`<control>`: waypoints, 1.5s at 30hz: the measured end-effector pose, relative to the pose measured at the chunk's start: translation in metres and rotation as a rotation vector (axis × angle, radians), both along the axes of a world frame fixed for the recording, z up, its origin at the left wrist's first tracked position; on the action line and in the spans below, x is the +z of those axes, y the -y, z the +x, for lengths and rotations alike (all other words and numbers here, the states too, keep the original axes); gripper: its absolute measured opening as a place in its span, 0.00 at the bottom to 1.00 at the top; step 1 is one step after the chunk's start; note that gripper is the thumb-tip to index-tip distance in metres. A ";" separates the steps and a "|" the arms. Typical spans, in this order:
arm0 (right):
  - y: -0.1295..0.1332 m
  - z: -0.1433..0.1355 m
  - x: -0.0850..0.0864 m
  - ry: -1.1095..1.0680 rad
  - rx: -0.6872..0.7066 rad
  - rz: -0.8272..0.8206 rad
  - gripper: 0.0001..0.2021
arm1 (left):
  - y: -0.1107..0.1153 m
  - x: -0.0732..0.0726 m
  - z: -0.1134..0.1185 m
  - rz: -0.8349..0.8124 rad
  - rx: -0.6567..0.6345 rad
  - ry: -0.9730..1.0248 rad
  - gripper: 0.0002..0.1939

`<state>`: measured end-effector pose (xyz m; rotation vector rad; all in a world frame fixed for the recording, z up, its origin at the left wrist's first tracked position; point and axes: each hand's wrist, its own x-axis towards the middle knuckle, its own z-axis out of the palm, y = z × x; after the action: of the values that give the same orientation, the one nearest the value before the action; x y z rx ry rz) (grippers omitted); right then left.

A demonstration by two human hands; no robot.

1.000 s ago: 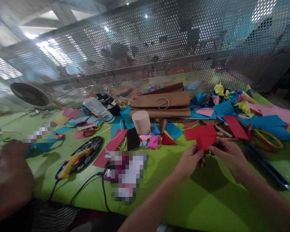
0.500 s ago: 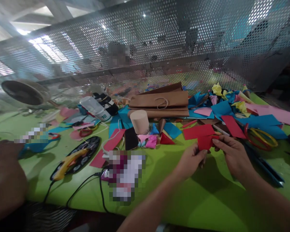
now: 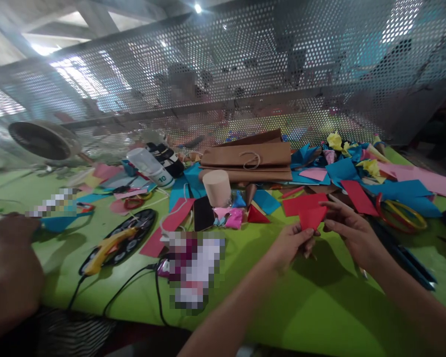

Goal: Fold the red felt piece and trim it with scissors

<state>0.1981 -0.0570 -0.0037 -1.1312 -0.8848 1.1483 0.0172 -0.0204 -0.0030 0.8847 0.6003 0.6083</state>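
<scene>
A small folded piece of red paper (image 3: pixel 312 217), narrowing toward its bottom, is pinched between the thumb and fingers of my left hand (image 3: pixel 293 243). My right hand (image 3: pixel 351 233) is just to the right of it, thumb and fingers parted near the paper's right edge. Whether a fingertip touches the paper I cannot tell. A small pointed tip (image 3: pixel 363 272) shows beneath my right hand; the rest of that item is hidden. Behind the folded piece lies a flat red paper strip (image 3: pixel 295 204), with another red strip (image 3: pixel 359 197) farther right.
Yellow-handled scissors (image 3: pixel 407 215) and a dark blue stapler-like tool (image 3: pixel 412 260) lie right. A beige cylinder (image 3: pixel 217 188), a brown paper bag (image 3: pixel 245 158) and blue paper (image 3: pixel 342 171) are behind. Left are a blurred-out phone (image 3: pixel 200 272), a yellow glue gun (image 3: pixel 109 248) and another person's arm (image 3: pixel 13 277).
My right fingers have let go of the red paper and spread apart. The paper, still in my left hand, now shows a wider, more triangular face. The view has shifted slightly.
</scene>
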 end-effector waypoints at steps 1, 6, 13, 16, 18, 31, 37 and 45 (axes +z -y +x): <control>0.000 -0.001 0.000 0.005 0.010 0.001 0.24 | 0.000 0.000 0.000 -0.004 -0.012 -0.008 0.26; 0.001 0.003 -0.003 -0.001 -0.038 0.032 0.15 | -0.001 -0.004 0.000 0.022 -0.054 -0.061 0.27; 0.003 0.003 0.004 -0.026 -0.076 0.009 0.15 | 0.000 -0.010 0.002 0.172 0.030 -0.137 0.19; 0.002 0.000 0.005 0.011 0.009 -0.059 0.17 | 0.002 -0.008 0.002 0.253 0.067 -0.216 0.17; 0.002 -0.001 0.004 0.059 0.038 -0.124 0.17 | 0.002 -0.008 0.002 0.278 0.048 -0.230 0.16; -0.002 0.010 -0.002 -0.136 -0.238 -0.087 0.13 | -0.003 -0.005 -0.005 0.282 -0.014 -0.232 0.23; -0.002 0.007 -0.003 -0.119 -0.216 -0.094 0.12 | -0.003 -0.010 -0.001 0.282 0.007 -0.228 0.21; -0.002 0.005 0.001 -0.120 -0.234 -0.086 0.14 | -0.001 -0.008 0.000 0.253 0.020 -0.225 0.20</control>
<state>0.2027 -0.0555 -0.0027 -1.1884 -0.5987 1.0563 0.0168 -0.0189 -0.0108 1.1964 0.7461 0.6154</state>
